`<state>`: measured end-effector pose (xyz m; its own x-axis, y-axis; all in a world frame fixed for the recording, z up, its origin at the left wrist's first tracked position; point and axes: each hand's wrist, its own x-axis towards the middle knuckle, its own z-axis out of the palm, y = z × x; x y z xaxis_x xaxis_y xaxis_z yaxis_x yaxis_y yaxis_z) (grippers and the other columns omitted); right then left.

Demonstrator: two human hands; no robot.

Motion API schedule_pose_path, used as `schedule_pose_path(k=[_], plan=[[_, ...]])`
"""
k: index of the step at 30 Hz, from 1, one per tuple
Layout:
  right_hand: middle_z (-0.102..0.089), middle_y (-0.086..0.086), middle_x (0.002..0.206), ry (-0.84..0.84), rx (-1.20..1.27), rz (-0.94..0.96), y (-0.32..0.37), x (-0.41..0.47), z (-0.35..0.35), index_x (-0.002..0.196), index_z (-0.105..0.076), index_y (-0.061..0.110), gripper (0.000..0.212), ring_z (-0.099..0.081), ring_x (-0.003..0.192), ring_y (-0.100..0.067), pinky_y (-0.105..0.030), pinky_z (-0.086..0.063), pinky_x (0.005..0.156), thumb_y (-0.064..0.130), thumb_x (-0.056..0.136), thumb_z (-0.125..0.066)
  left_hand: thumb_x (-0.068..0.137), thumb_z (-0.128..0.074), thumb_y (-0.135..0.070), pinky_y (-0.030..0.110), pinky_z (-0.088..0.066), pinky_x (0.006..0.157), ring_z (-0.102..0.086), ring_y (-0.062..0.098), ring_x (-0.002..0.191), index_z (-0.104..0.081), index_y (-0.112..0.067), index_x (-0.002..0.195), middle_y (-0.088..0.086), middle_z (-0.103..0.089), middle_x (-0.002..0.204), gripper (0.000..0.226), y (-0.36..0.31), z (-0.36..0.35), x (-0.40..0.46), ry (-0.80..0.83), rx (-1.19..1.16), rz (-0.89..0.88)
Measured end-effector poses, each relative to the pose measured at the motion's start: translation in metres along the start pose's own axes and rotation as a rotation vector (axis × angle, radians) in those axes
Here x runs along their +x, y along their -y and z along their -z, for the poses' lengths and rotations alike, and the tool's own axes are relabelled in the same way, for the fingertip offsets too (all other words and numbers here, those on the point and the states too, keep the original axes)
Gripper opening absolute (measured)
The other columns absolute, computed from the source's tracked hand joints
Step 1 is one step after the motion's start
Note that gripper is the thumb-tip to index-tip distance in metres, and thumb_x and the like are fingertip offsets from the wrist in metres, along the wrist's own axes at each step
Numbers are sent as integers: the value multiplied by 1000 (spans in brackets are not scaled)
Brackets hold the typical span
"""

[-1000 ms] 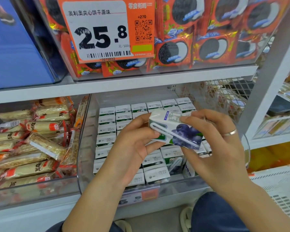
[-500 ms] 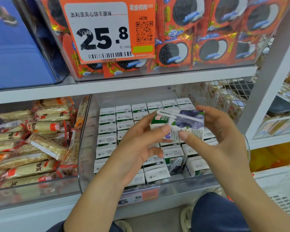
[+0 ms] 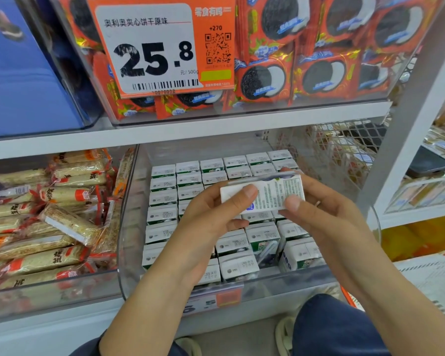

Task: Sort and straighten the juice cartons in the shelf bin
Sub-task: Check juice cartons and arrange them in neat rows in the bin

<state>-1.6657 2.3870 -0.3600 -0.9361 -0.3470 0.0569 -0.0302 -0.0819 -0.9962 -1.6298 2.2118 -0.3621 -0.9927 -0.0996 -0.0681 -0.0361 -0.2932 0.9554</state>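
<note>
Both hands hold one juice carton lying sideways above the middle of the clear shelf bin, printed text panel facing up. Left hand pinches its left end, thumb on top, fingers curled underneath. Right hand pinches the right end, thumb on the near edge, fingers wrapped round the far side. The held carton is clear of the packed cartons below it.

Bin edges: the tall transparent left wall sits just beside the wrapped snack bars; the low front lip is near the wrists, with a price strip on it. A wire mesh panel is at the far right. The upper shelf board overhangs the far rows, leaving open room above the near and middle rows only.

Far rows stand upright in a neat grid. Near-right cartons are tilted or turned, with a dark gap between them.

Hidden: the hands and forearms cover the middle of the bin, so carton order there cannot be told. The held carton's front face is out of sight. The price strip is blurred, partly behind the left wrist. Cookie packs and an orange price tag fill the bin above, cut off at the top.
</note>
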Motion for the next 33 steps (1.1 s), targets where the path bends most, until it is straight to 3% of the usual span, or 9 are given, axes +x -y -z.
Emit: schedule_pose_path(k=[4, 8, 12, 15, 24, 26, 29, 31, 33], plan=[[-72, 5, 106, -60, 13, 86, 2, -4, -6, 117, -64, 26, 61, -69, 95, -11, -16, -53, 75, 32, 58, -80, 63, -76, -48, 21, -55, 73, -69, 16, 99, -77, -29, 93, -1, -74, 103, 36, 1, 1, 1, 65, -25, 14], [-69, 12, 101, -244, -214, 224, 0, -7, -12, 103, -60, 39, 59, -65, 93, -1, -11, -50, 76, 50, 49, -82, 75, -64, -54, 25, -55, 85, -67, 4, 100, -73, -44, 96, -18, -72, 103, 25, 7, -1, 3, 50, 217, 8], [-56, 20, 106, -332, -440, 348, -2, -6, -13, 100, -52, 47, 50, -55, 99, 7, -2, -42, 77, 47, 57, -78, 89, -65, -22, 23, -52, 89, -63, -2, 103, -58, -43, 123, -17, -67, 114, 41, 14, -1, 5, 89, 452, -48], [-48, 22, 108, -352, -637, 478, -6, -8, -14, 109, -54, 37, 59, -48, 100, 13, 1, -37, 80, 37, 60, -86, 85, -68, -14, 10, -49, 82, -59, -8, 104, -51, -39, 131, -21, -62, 120, 56, 21, -6, 4, 87, 644, -183], [-38, 10, 107, -332, -753, 740, -6, -12, -20, 117, -51, 24, 64, -40, 103, 15, 0, -34, 86, 24, 60, -81, 80, -63, 10, 13, -49, 85, -60, -5, 104, -55, -32, 129, -13, -65, 119, 64, 29, -11, 4, -38, 677, -306], [-39, 16, 105, -337, -716, 702, -5, -12, -20, 116, -52, 25, 62, -40, 105, 18, 1, -34, 85, 31, 61, -82, 84, -63, 1, 20, -52, 86, -61, -1, 103, -57, -31, 127, -12, -66, 117, 54, 29, -13, 3, -15, 681, -309], [-49, 19, 110, -334, -563, 529, 0, -8, -15, 111, -57, 30, 53, -51, 102, 12, -3, -40, 81, 46, 66, -79, 88, -60, -45, 16, -50, 73, -61, -2, 90, -59, -42, 109, -20, -66, 98, 22, 28, -15, 0, -9, 732, -324], [-61, 16, 105, -285, -415, 360, 5, -4, -8, 108, -61, 38, 45, -61, 95, 2, -11, -48, 79, 53, 68, -74, 79, -48, -67, 9, -44, 64, -59, -6, 79, -58, -45, 94, -27, -64, 86, 29, 27, -16, -1, -21, 754, -296], [-71, 8, 97, -232, -251, 221, 8, 2, 0, 105, -67, 35, 43, -67, 88, -4, -17, -53, 75, 53, 67, -65, 77, -47, -75, 18, -48, 64, -61, 1, 74, -62, -36, 90, -20, -66, 82, 43, 29, -16, 0, -21, 749, -257]])
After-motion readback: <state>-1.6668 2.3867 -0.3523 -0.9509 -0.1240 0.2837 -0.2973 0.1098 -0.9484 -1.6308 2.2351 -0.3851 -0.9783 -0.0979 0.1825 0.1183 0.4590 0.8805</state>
